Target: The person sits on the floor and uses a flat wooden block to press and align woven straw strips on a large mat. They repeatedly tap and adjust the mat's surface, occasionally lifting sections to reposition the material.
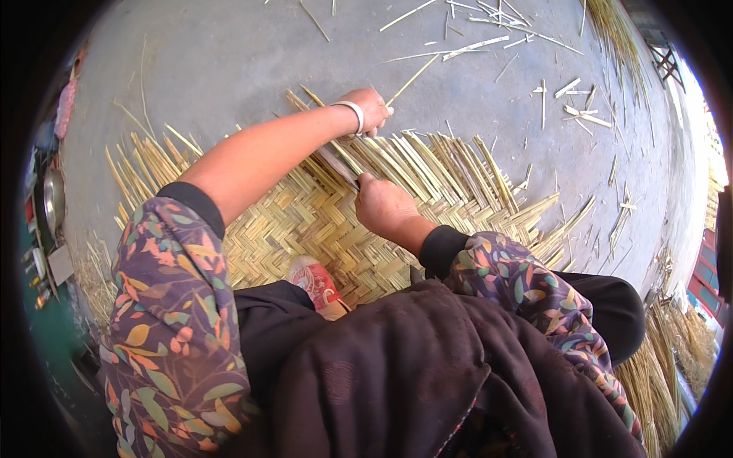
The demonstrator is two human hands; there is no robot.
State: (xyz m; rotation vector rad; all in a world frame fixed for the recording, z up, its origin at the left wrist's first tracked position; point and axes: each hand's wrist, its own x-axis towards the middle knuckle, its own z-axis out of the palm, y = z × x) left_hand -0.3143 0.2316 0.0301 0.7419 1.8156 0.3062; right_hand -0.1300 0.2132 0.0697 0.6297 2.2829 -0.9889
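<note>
A partly woven mat (305, 229) of pale, flat plant strips lies on the floor before me, in a zigzag weave. Along its far edge, loose strip ends (427, 164) fan outward. My left hand (370, 111), with a white band at the wrist, is closed above that far edge. From its fingers a thin greenish strip (414, 79) slants up to the right. Nearer to me, my right hand (385, 206) is closed on a flat grey blade-like tool (336, 164), which points up-left among the strips. Its handle is hidden in my fist.
My red shoe (317, 281) rests on the mat. Cut strip scraps (588, 114) are scattered over the grey floor (229, 61) at the far side and right. Bundles of long stalks lie at the far right (615, 34) and near right (649, 382). A metal bowl (53, 198) stands at the left.
</note>
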